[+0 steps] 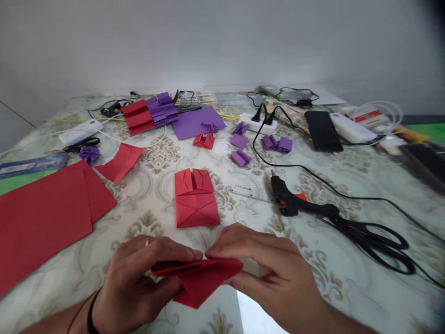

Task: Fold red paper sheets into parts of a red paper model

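A partly folded piece of red paper [205, 280] is held above the table's front edge, its lower corner pointing down toward me. My left hand [139, 273] pinches its left side between thumb and fingers. On the right side, my right hand [264, 269] grips the paper, thumb below and fingers above. Just beyond my hands lies a folded red paper piece [197, 199] with a creased square front and two raised flaps at its back. The inner folds of the held paper are partly hidden by my fingers.
Red sheets [48, 213] cover the left side. A black glue gun [287, 197] and black-handled scissors [375, 241] lie at right. Small purple folded pieces [239, 141] sit farther back, near a white power strip [259, 123]. A black phone [323, 131] lies back right; a cord crosses the table.
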`<state>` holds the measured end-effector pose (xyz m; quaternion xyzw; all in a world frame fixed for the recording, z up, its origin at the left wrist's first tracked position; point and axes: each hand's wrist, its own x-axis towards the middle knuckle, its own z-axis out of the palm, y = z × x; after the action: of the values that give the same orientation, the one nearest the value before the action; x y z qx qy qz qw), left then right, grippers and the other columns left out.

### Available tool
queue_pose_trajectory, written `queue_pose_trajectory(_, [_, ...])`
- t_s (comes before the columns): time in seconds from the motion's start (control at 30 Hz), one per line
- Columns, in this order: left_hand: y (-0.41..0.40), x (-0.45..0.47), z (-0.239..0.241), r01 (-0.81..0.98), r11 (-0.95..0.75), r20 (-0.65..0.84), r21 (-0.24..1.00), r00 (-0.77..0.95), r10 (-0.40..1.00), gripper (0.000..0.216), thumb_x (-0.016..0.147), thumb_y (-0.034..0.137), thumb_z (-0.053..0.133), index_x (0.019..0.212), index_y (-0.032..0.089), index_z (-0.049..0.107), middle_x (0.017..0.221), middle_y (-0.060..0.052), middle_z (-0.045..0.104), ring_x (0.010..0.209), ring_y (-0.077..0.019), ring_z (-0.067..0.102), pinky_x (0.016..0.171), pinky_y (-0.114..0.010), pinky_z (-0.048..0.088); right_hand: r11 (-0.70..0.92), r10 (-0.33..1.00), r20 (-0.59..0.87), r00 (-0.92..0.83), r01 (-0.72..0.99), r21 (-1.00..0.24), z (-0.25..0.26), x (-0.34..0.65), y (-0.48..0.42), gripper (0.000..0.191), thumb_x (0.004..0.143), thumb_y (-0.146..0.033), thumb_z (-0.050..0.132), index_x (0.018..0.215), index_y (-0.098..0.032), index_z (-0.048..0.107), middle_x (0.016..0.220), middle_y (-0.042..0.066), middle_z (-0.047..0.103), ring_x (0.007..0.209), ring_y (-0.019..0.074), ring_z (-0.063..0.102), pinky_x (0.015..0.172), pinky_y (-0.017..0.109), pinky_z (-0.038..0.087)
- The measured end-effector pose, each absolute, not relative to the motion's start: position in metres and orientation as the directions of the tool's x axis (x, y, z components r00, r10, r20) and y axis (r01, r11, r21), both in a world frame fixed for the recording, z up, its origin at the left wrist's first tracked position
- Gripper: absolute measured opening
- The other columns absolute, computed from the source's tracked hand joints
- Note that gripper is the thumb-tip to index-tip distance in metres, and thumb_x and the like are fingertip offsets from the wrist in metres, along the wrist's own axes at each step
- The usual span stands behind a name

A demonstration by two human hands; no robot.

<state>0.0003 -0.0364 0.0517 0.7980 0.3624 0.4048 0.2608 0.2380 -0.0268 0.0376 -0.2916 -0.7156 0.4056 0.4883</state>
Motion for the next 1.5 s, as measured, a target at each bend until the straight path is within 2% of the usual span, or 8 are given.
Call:
queue_pose_trajectory(0.17, [-0.036, 0.001, 0.053, 0.309, -0.583, 0.451, 0.751, 0.404, 0.796, 0.016, 0.099, 0.029, 0.068, 0.114, 0.031, 0.074, 0.094, 0.0, 0.085, 0.079, -0.0173, 0.082, 0.072, -0.021, 0.065, 0.578, 0.767, 0.546, -0.337, -0.006, -0.816, 0.037, 0.236, -0.027, 0.016, 0.094, -0.015, 0.076, 0.109, -0.02, 0.078, 0.088, 0.007, 0.082, 0.077, 0.0203, 0.074, 0.072, 0.037, 0.062])
queue_pose_trajectory(0.37, [-0.035, -0.001, 0.054, 0.294, -0.604, 0.472, 0.741, 0.412, 0.779, 0.023, 0.103, 0.043, 0.063, 0.12, 0.03, 0.074, 0.099, -0.005, 0.085, 0.085, -0.0211, 0.083, 0.073, -0.026, 0.067, 0.528, 0.818, 0.49, -0.303, 0.055, -0.847, 0.036, 0.24, -0.026, 0.016, 0.09, -0.016, 0.081, 0.105, -0.021, 0.08, 0.085, 0.005, 0.081, 0.078, 0.0203, 0.075, 0.074, 0.037, 0.062])
queue_pose_trajectory(0.5, [-0.033, -0.002, 0.054, 0.315, -0.626, 0.475, 0.713, 0.439, 0.762, 0.018, 0.103, 0.042, 0.064, 0.11, 0.027, 0.072, 0.102, -0.005, 0.085, 0.086, -0.0191, 0.082, 0.074, -0.022, 0.066, 0.587, 0.773, 0.547, -0.32, 0.032, -0.809, 0.038, 0.242, -0.023, 0.017, 0.092, -0.012, 0.078, 0.107, -0.019, 0.079, 0.088, 0.006, 0.082, 0.079, 0.02, 0.074, 0.075, 0.038, 0.062])
queue_pose_trajectory(0.67, [-0.033, -0.005, 0.05, 0.268, -0.607, 0.454, 0.749, 0.46, 0.763, 0.022, 0.102, 0.047, 0.064, 0.105, 0.026, 0.067, 0.101, -0.004, 0.085, 0.083, -0.0164, 0.082, 0.073, -0.019, 0.064, 0.643, 0.717, 0.604, -0.349, -0.004, -0.766, 0.039, 0.244, -0.023, 0.02, 0.091, -0.006, 0.077, 0.11, -0.012, 0.078, 0.094, 0.011, 0.083, 0.082, 0.0202, 0.075, 0.077, 0.038, 0.061])
queue_pose_trajectory(0.93, [-0.04, -0.002, 0.049, 0.238, -0.457, 0.353, 0.857, 0.373, 0.858, 0.016, 0.091, 0.038, 0.081, 0.099, 0.03, 0.07, 0.102, 0.002, 0.085, 0.083, -0.0178, 0.082, 0.072, -0.021, 0.064, 0.587, 0.753, 0.58, -0.309, -0.082, -0.805, 0.036, 0.242, -0.024, 0.024, 0.084, -0.001, 0.08, 0.106, -0.012, 0.081, 0.086, 0.01, 0.083, 0.074, 0.019, 0.074, 0.069, 0.037, 0.059])
queue_pose_trajectory(1.1, [-0.038, 0.003, 0.057, 0.228, -0.437, 0.338, 0.87, 0.369, 0.866, 0.019, 0.097, 0.05, 0.071, 0.094, 0.031, 0.071, 0.095, 0.003, 0.086, 0.077, -0.0155, 0.082, 0.067, -0.018, 0.063, 0.582, 0.746, 0.584, -0.319, -0.114, -0.805, 0.037, 0.242, -0.023, 0.021, 0.086, 0.0, 0.079, 0.103, -0.011, 0.081, 0.084, 0.011, 0.082, 0.073, 0.0189, 0.075, 0.07, 0.036, 0.059])
queue_pose_trajectory(1.37, [-0.035, 0.0, 0.055, 0.202, -0.506, 0.399, 0.839, 0.406, 0.822, 0.008, 0.101, 0.039, 0.068, 0.105, 0.033, 0.071, 0.104, -0.001, 0.085, 0.092, -0.0202, 0.082, 0.078, -0.025, 0.066, 0.639, 0.719, 0.601, -0.349, -0.01, -0.769, 0.042, 0.248, -0.02, 0.02, 0.086, -0.002, 0.08, 0.104, -0.012, 0.079, 0.093, 0.01, 0.082, 0.085, 0.0186, 0.076, 0.079, 0.037, 0.061])
queue_pose_trajectory(1.5, [-0.032, -0.002, 0.052, 0.257, -0.505, 0.343, 0.824, 0.484, 0.805, 0.025, 0.097, 0.039, 0.073, 0.122, 0.034, 0.07, 0.114, -0.002, 0.083, 0.104, -0.0208, 0.081, 0.089, -0.025, 0.065, 0.672, 0.684, 0.621, -0.382, -0.001, -0.741, 0.046, 0.251, -0.021, 0.023, 0.088, 0.003, 0.074, 0.104, -0.012, 0.078, 0.095, 0.008, 0.082, 0.087, 0.0171, 0.075, 0.08, 0.034, 0.061])
